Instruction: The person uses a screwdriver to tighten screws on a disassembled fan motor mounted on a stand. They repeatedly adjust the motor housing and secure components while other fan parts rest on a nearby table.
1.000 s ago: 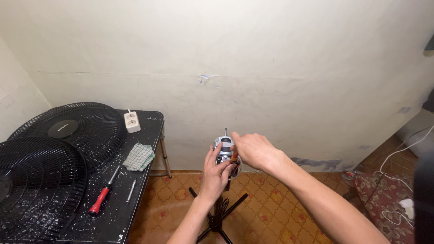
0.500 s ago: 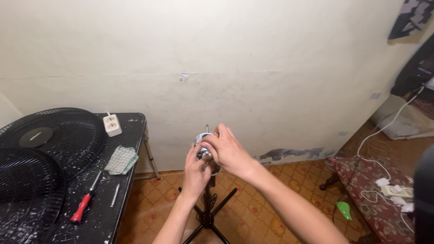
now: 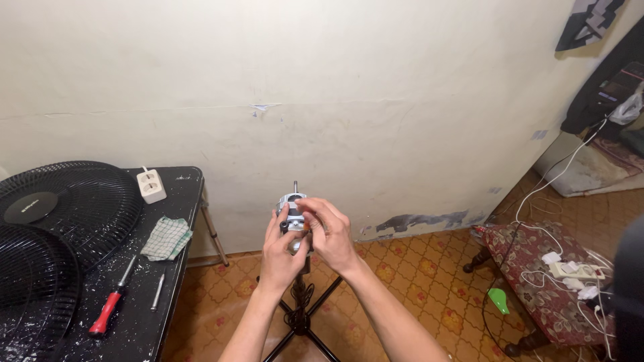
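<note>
- Motor (image 3: 292, 211): small metal fan motor, shaft pointing up, atop a black stand (image 3: 300, 315) over the tiled floor, right of the counter (image 3: 144, 322).
- Fan grilles (image 3: 64, 221): two black guards overlapping on the counter.
- Left hand (image 3: 278, 251): grip closed around motor body from below.
- Right hand (image 3: 329, 234): fingertips pinching motor's upper right side.
- Red-handled screwdriver (image 3: 111, 305), checked cloth (image 3: 166, 238), white socket block (image 3: 151, 186): on counter.
</note>
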